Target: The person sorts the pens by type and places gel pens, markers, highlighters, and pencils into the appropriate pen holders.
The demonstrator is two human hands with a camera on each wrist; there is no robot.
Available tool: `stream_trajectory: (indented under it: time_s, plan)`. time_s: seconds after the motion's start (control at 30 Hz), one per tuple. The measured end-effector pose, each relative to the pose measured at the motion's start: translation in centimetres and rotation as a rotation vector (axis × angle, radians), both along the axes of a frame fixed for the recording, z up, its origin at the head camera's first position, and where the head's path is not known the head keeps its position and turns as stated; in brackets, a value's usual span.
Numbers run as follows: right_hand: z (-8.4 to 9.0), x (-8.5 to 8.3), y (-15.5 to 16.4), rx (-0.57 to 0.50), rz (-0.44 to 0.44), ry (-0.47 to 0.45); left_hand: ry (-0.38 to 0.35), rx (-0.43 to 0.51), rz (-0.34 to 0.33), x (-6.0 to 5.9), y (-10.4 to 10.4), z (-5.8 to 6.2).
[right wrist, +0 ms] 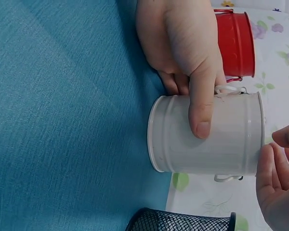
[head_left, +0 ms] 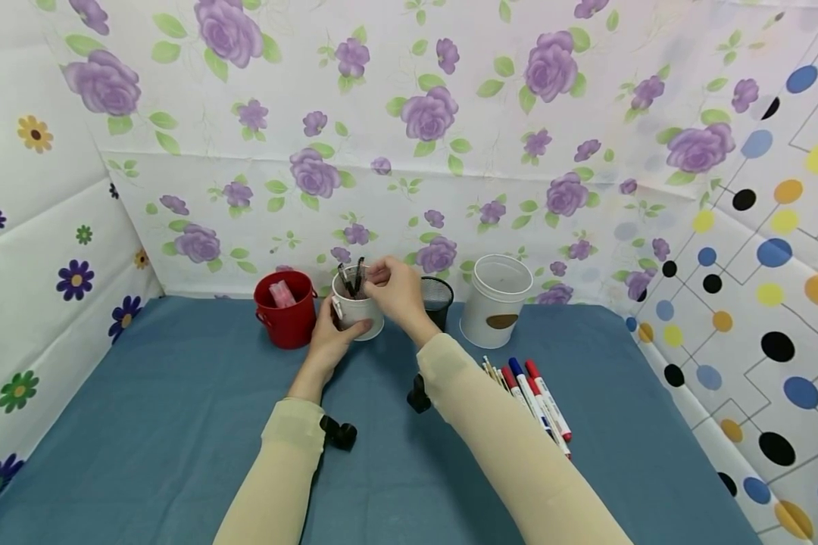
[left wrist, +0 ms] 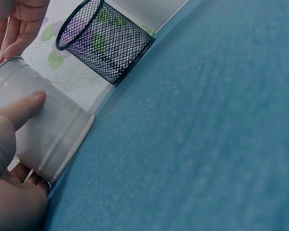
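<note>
My left hand (head_left: 337,327) grips a small white bucket (head_left: 358,312) on the blue table, with the thumb (right wrist: 201,113) pressed across its side. Dark pens (head_left: 351,278) stand in the bucket. My right hand (head_left: 379,275) hovers over the rim beside the pen tops. Its fingers (left wrist: 15,30) are loosely bent, and neither wrist view shows anything between them. In the left wrist view the bucket (left wrist: 55,132) sits under my left thumb (left wrist: 25,107). The bucket (right wrist: 221,139) fills the middle of the right wrist view, with my right fingers (right wrist: 278,180) at its mouth.
A red bucket (head_left: 286,312) holding something pink stands to the left. A black mesh cup (head_left: 438,298) and a taller white container (head_left: 496,301) stand to the right. Red and blue markers (head_left: 540,400) and thin wooden sticks (head_left: 493,371) lie at the right. Patterned walls close in three sides.
</note>
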State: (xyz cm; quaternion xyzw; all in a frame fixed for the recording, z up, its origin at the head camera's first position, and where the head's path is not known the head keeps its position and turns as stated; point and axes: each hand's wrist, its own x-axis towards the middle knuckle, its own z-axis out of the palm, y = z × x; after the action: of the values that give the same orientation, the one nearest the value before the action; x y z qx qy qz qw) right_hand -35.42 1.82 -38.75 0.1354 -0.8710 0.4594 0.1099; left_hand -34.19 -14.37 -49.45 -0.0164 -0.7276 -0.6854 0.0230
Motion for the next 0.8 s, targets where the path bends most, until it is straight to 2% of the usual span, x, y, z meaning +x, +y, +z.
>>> stream_trajectory:
  time_s: [0.13, 0.17, 0.23, 0.37, 0.5, 0.8]
  plan:
    - [0.1, 0.2, 1.0, -0.005, 0.025, 0.034, -0.017, -0.007, -0.01, 1.4, 0.4, 2.2]
    - [0.2, 0.4, 1.4, -0.004, 0.031, 0.046, -0.012, -0.01, -0.008, 1.5, 0.5, 2.3]
    - [0.6, 0.9, 2.5, -0.003, 0.042, 0.065, 0.008, -0.011, 0.001, 1.4, 0.6, 2.1]
    - [1.7, 2.6, 5.3, 0.048, 0.093, 0.063, 0.037, -0.022, 0.016, 0.1, 0.6, 0.2]
    - [2.1, 4.5, 8.1, 0.124, 0.129, 0.048, 0.032, -0.043, 0.02, 0.1, 0.2, 0.0]
    - [1.4, 7.9, 13.2, 0.222, 0.07, -0.024, 0.017, -0.063, 0.017, 0.2, 0.1, -0.2]
